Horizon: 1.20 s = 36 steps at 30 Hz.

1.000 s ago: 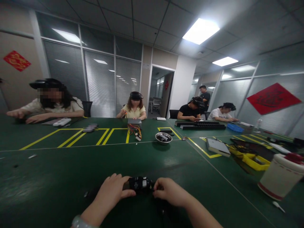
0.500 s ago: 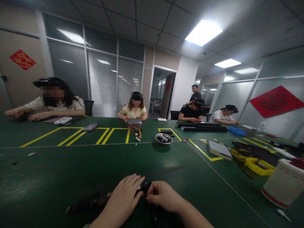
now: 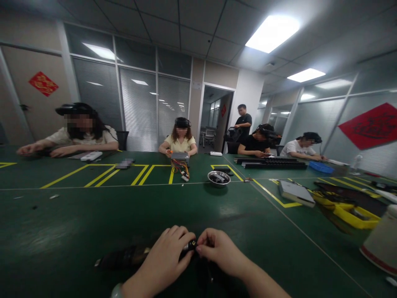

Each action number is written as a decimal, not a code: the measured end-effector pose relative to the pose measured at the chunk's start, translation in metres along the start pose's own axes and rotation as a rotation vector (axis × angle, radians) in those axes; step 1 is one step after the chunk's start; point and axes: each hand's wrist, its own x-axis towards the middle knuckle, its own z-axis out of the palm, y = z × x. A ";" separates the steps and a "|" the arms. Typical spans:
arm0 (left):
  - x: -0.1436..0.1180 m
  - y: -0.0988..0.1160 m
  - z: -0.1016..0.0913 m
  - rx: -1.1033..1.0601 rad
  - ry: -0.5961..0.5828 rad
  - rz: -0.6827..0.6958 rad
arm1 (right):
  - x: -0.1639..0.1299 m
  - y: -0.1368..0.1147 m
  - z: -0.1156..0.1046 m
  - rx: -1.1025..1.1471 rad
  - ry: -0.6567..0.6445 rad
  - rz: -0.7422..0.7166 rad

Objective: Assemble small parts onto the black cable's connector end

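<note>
My left hand point(image 3: 166, 256) is closed around a small black part point(image 3: 191, 245) with a pale square mark at its end. What exactly that part is, I cannot tell. At the end of the black part, the fingertips of my right hand point(image 3: 220, 251) are pinched together; anything between them is too small or hidden to make out. A long dark tool-like object point(image 3: 122, 257) with a light tip lies on the green table point(image 3: 102, 223), to the left of my left hand and partly hidden by it. Dark, blurred cable-like material point(image 3: 206, 273) shows below my right hand.
Ahead stands a metal bowl point(image 3: 219, 179) with dark pieces. To the right are a grey flat box point(image 3: 296, 193), a yellow tray point(image 3: 356, 216) and a white container point(image 3: 381, 244). Across the table a person point(image 3: 180, 142) handles a grey box with coloured wires point(image 3: 180, 167); other people sit nearby.
The view has turned slightly left. The end of the black part shows more clearly between my hands, and my right fingertips have shifted a little at it. The person standing behind has moved left.
</note>
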 end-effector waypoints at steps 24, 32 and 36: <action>-0.002 -0.003 0.010 0.066 -0.003 -0.020 | 0.002 0.015 -0.012 -0.210 -0.012 0.065; -0.005 0.001 0.003 0.076 -0.021 0.008 | 0.000 0.009 -0.016 -0.215 -0.045 0.075; -0.006 0.003 0.002 0.091 -0.024 0.005 | 0.000 0.008 -0.017 -0.197 -0.061 0.060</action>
